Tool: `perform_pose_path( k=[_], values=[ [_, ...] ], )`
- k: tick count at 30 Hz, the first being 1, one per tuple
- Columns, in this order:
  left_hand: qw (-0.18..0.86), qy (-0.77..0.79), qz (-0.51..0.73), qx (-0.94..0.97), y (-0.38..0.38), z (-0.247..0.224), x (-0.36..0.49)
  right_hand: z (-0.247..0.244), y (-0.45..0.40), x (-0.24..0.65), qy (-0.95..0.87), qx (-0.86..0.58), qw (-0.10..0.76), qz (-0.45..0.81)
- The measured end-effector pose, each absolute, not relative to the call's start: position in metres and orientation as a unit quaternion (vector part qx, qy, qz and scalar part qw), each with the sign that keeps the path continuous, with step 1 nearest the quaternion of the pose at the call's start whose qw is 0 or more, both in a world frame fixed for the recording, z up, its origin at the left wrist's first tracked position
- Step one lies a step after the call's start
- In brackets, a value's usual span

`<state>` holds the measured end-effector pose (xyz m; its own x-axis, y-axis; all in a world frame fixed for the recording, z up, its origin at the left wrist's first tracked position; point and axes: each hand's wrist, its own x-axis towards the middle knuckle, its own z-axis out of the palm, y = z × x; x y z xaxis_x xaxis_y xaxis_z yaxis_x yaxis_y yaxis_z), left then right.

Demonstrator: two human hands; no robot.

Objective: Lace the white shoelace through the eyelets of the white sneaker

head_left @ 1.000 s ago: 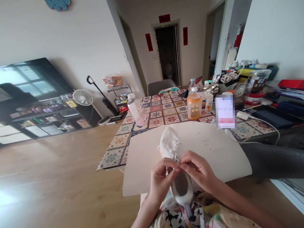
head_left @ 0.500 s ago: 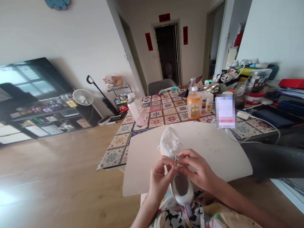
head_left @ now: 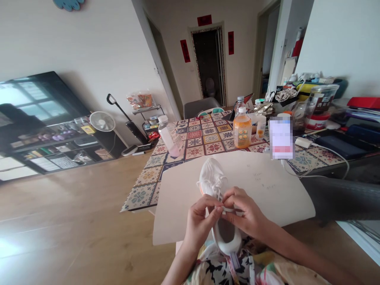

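A white sneaker [head_left: 211,173] lies on a large white sheet [head_left: 282,190], its toe pointing away from me and its heel close to my lap. Over the upper end of the lacing, both hands meet. My left hand [head_left: 200,217] pinches the white shoelace [head_left: 228,209] between thumb and index finger. From the other side, my right hand [head_left: 247,211] has its fingers closed on the lace too, and a short stretch of it shows between the fingers. The exact crossing of the lace is hidden by the fingertips.
Beyond the sheet, a patterned tablecloth [head_left: 194,141] covers the table. An orange drink bottle [head_left: 242,130], a clear bottle [head_left: 170,136] and a phone [head_left: 281,138] stand there. A white cable [head_left: 334,152] and clutter lie to the right.
My right fingers have shifted slightly and spread a little, so more of the white lace shows between them. My left hand keeps its pinch; the sneaker stays in place.
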<state>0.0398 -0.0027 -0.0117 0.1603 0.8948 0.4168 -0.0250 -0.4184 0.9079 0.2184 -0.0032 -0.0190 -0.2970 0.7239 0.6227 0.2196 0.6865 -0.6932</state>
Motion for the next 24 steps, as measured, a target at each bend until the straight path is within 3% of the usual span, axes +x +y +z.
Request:
perform_pose_path(
  k=[3,6,10,16,24],
  values=[
    [0.440,0.353,0.535,0.628,-0.002,-0.010,0.038,-0.020,-0.003,0.219,-0.795,-0.288,0.526,0.092],
    [0.467,0.353,0.528,0.615,-0.001,-0.009,0.036,-0.018,-0.004,0.223,-0.832,-0.264,0.486,-0.042],
    [0.506,0.361,0.517,0.589,0.002,-0.008,0.035,-0.014,-0.004,0.225,-0.839,-0.245,0.464,-0.141],
    [0.543,0.375,0.509,0.553,0.011,-0.004,0.034,-0.008,-0.005,0.225,-0.850,-0.184,0.481,-0.108],
    [0.516,0.388,0.571,0.507,0.025,-0.003,0.041,-0.003,-0.010,0.226,-0.866,-0.142,0.479,0.020]
  ],
)
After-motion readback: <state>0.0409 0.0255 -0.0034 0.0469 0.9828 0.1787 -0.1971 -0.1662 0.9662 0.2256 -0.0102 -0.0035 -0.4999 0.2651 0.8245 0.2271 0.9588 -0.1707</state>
